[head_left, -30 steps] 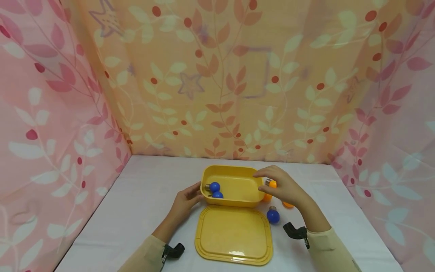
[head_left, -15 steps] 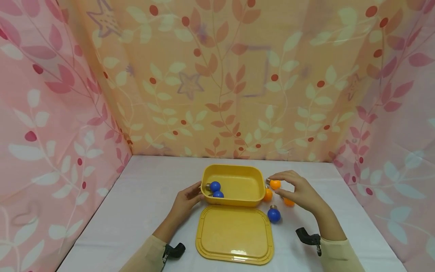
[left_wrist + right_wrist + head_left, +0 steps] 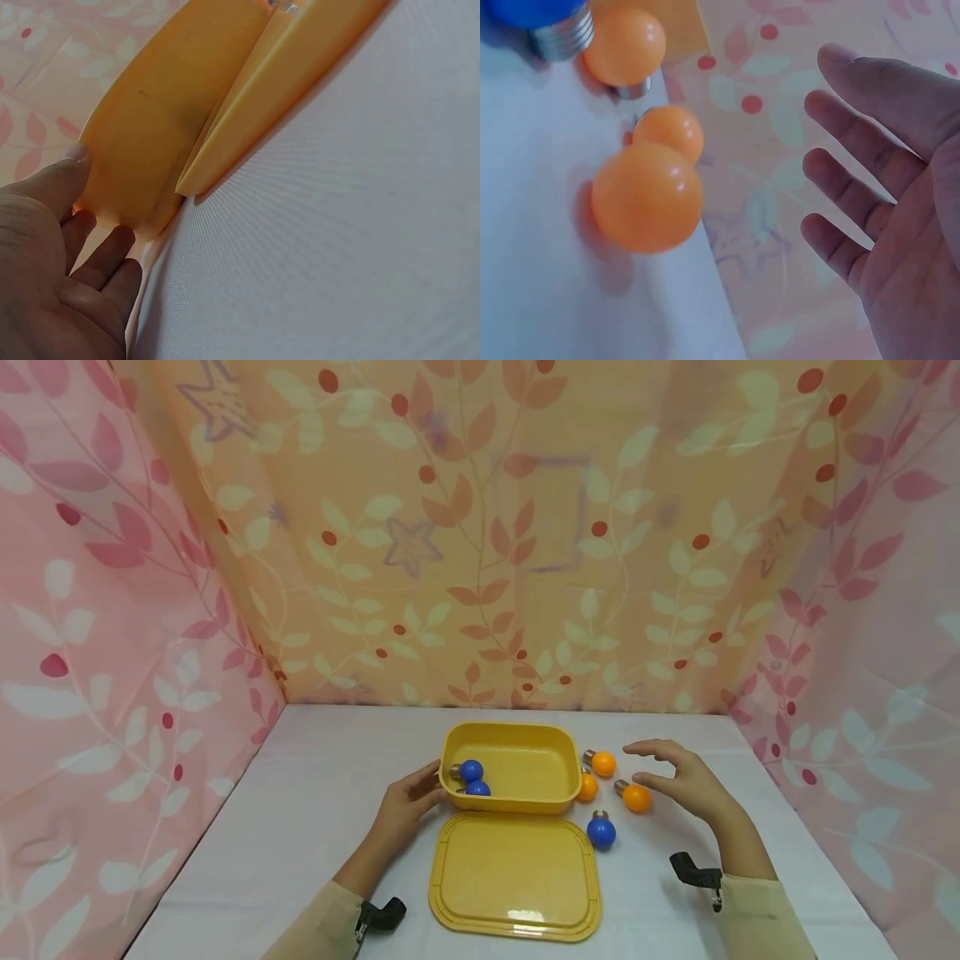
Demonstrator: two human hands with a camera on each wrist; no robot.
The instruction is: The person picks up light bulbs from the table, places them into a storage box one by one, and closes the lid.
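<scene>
A yellow plastic container (image 3: 532, 781) stands on the table with two blue light bulbs (image 3: 471, 770) lying in its left part. My left hand (image 3: 401, 810) rests against its left end; in the left wrist view, thumb and fingertips touch the container's outer wall (image 3: 142, 142). To the right, my right hand (image 3: 686, 781) hovers with spread, relaxed fingers and holds nothing. Nearest to it are an orange bulb (image 3: 637, 798) and a second orange bulb (image 3: 603, 764). A third orange bulb (image 3: 587, 787) lies close by the container's right wall. Another blue bulb (image 3: 601, 832) lies in front of these.
The yellow lid (image 3: 515, 878) lies flat just in front of the container. White cloth (image 3: 322, 760) covers the table. Patterned fabric walls (image 3: 480, 543) stand behind and at both sides. A small black camera (image 3: 696, 871) is strapped at each wrist.
My right hand has moved rightward, away from above the container's right edge, past the orange bulbs, uncovering them. The left hand stays at the container's left end.
</scene>
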